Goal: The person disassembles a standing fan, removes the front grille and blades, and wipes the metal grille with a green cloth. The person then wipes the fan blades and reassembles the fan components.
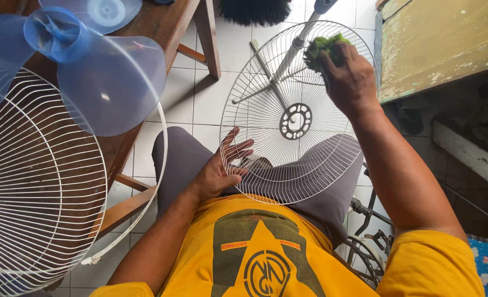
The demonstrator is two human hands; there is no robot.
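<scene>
Both hands work on a white wire fan guard [293, 118] that rests tilted on the person's lap, across grey trousers [183, 159]. The left hand [219, 170] lies open, fingers spread, against the guard's lower left rim and steadies it from behind the wires. The right hand [349, 80] is closed around a green scouring pad [322, 47], pressing it onto the guard's upper right wires. At the guard's middle sits a round hub ring [295, 121] with small holes.

Behind the guard, seen through its wires, a pole [296, 44] lies on the white tiled floor [200, 93], and a dark brush head [255, 10] shows beyond the guard's top edge. Right of the guard stands a worn wooden box with peeling green paint [442, 44]. Left of the guard, a wooden tabletop [156, 22] carries a translucent blue fan blade [98, 71] and a second white wire guard [34, 181], which overhangs the tabletop's edge. Below the guard, a yellow shirt [266, 253] fills the near view.
</scene>
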